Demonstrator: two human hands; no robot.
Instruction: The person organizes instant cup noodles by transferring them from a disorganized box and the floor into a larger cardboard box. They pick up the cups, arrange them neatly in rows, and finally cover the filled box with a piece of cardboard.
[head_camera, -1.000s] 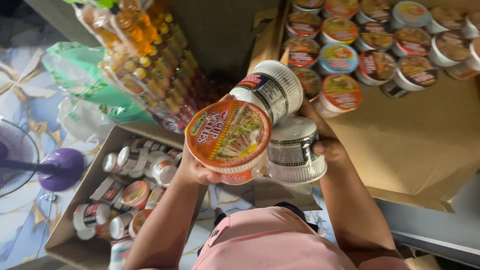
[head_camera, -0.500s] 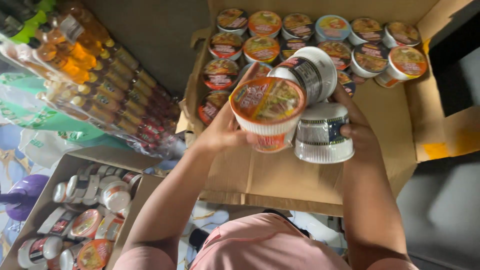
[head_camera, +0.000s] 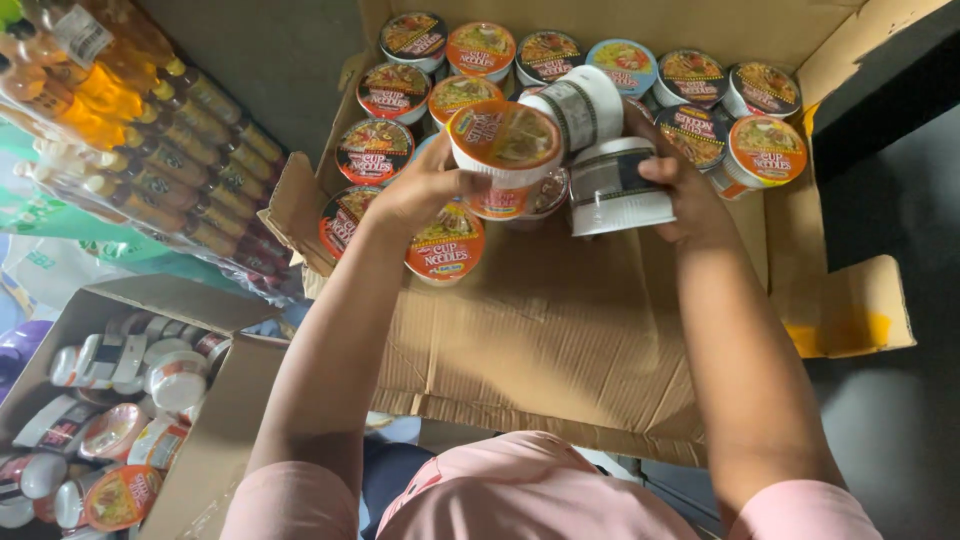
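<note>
Overhead, a person in a pink top reaches both bare arms into a wide, shallow cardboard box (head_camera: 600, 330). Their left hand (head_camera: 425, 190) is wrapped around the side of an orange-lidded noodle cup (head_camera: 503, 150), fingers curled on its wall, lid tilted toward the camera. Their right hand (head_camera: 685, 195) clasps two white cups (head_camera: 600, 150) at once, one stacked above the other and lying sideways, pressed between fingers and palm. All three cups hover just above the box floor, touching or nearly touching the cups already inside.

At the far end of the box, rows of noodle cups (head_camera: 560, 70) stand lids up, orange, red, dark and blue, packed close. Bare cardboard fills the near half.

To the left lies a shrink-wrapped pack of bottled drinks (head_camera: 160, 140). Lower left, a second cardboard box (head_camera: 215, 420) holds more cups tumbled on their sides.

Judging from this, setting the cups down well calls for turning each upright, lid up, and seating it snug against the last row, releasing the single cup first so the doubled grip can be steadied.
</note>
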